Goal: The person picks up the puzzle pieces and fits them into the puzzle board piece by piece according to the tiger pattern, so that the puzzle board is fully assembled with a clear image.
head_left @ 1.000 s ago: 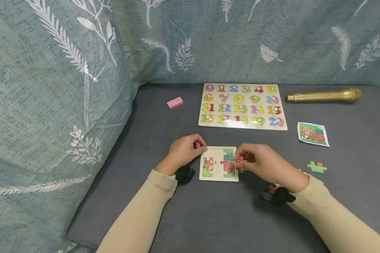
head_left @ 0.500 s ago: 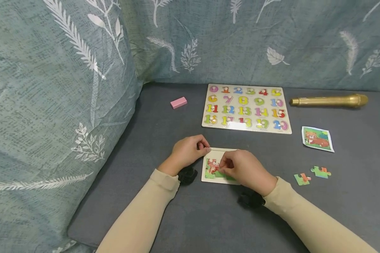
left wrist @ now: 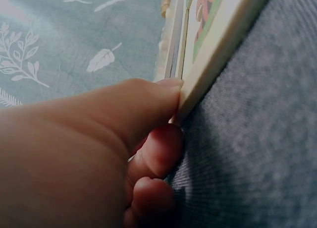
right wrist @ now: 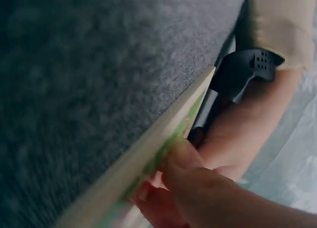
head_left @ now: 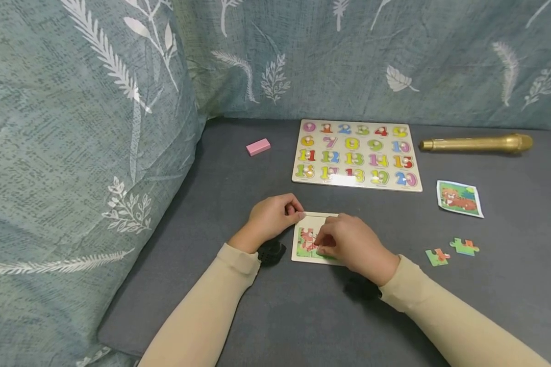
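A small wooden jigsaw tray (head_left: 319,214) lies on the dark cloth, with tiger picture pieces (head_left: 306,240) fitted at its left side. My left hand (head_left: 275,218) pinches the tray's upper left corner between thumb and fingers; the left wrist view shows the thumb (left wrist: 153,101) on the rim. Over the middle of the tray, my right hand (head_left: 355,248) pinches a puzzle piece, which its fingers mostly hide. In the right wrist view the thumb (right wrist: 184,156) presses close to the tray's surface (right wrist: 171,116). The tray's right part is covered by the right hand.
Two loose puzzle pieces, one (head_left: 437,257) nearer and another (head_left: 465,246), lie to the right. Behind them is a tiger picture card (head_left: 459,199). Farther back are a number board (head_left: 357,155), a gold microphone (head_left: 476,143) and a pink block (head_left: 258,147). Patterned cloth (head_left: 239,61) hangs behind.
My right hand has carried the puzzle piece left from the tray's right edge to its middle, then shifted only slightly. The left hand keeps its hold on the corner.
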Tool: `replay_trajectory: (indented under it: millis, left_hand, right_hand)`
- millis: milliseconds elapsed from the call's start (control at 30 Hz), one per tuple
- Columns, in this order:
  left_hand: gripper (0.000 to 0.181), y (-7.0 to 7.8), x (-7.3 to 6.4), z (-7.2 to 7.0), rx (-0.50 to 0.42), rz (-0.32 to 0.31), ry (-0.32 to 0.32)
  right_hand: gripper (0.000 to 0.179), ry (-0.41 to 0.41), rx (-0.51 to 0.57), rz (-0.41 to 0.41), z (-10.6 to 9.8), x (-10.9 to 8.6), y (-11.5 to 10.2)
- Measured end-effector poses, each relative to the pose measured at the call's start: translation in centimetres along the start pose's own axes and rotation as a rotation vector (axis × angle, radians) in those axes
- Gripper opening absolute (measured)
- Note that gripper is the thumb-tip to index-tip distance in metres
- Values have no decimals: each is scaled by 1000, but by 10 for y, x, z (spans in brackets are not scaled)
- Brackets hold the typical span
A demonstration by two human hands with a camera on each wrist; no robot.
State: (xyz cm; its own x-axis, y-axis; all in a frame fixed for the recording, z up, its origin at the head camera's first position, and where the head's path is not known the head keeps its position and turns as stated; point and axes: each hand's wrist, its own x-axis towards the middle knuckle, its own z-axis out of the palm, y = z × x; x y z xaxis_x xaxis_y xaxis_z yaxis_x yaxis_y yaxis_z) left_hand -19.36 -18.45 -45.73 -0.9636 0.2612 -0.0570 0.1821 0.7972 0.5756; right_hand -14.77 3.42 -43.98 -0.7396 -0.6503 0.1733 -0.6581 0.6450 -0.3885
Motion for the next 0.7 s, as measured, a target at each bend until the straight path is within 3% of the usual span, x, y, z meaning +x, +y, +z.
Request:
replay_trajectory:
  millis: [167,300,467,700]
  left_hand:
    - [11,0,-1,0,-3,-6,2]
    - [11,-1,-1,0,0,-1,9]
    - [10,1,-1,0,4,5,2]
    - [11,-1,0,1,7,12,6]
  right_hand:
    - [18,102,-340,-156,3,-11,-18]
    - [12,45,-519,-199,2,-20,-30]
    - [37,-60,-487,-182,1,-33,-28]
    - [49,-48,-439,-232,4,-36,-17]
